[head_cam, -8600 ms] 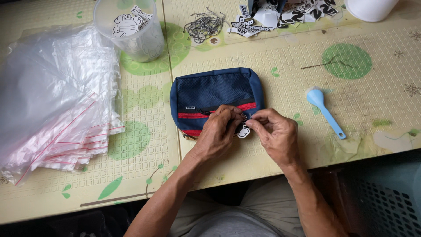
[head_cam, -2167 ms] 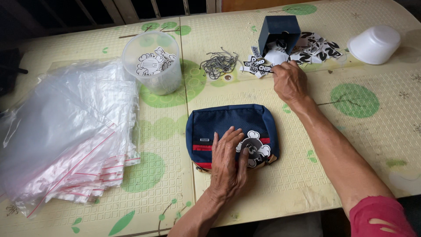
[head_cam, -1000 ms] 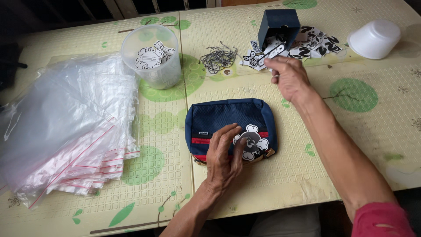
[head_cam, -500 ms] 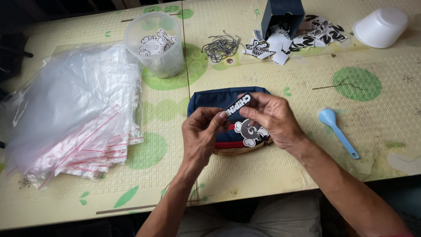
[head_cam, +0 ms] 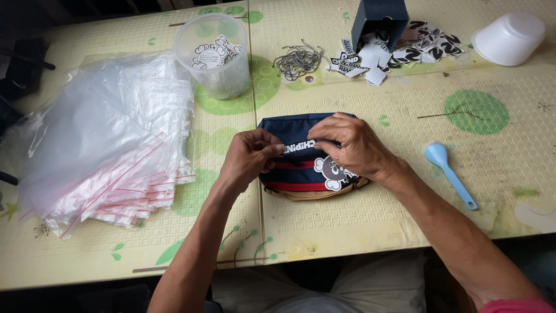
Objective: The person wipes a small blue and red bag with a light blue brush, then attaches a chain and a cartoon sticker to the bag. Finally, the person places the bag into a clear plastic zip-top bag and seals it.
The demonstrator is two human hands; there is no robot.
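Premises read as a small hand-assembly and packing workstation, likely home-based. Evidence: the surface (head_cam: 370,226) is covered in leaf-patterned matting. Around the navy pouch (head_cam: 301,168) at its centre, bulk stock is sorted: zip bags (head_cam: 110,145) stacked left, metal hooks (head_cam: 298,58) and printed tags (head_cam: 399,52) heaped behind.

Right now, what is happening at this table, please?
A person sits at a table and works on a navy pouch with red stripes. The left hand and the right hand together hold a narrow black-and-white sticker strip over the pouch. A round cartoon sticker already sits on its front. Nearby lie a pile of clear zip bags, a plastic tub, loose stickers and a blue spoon.
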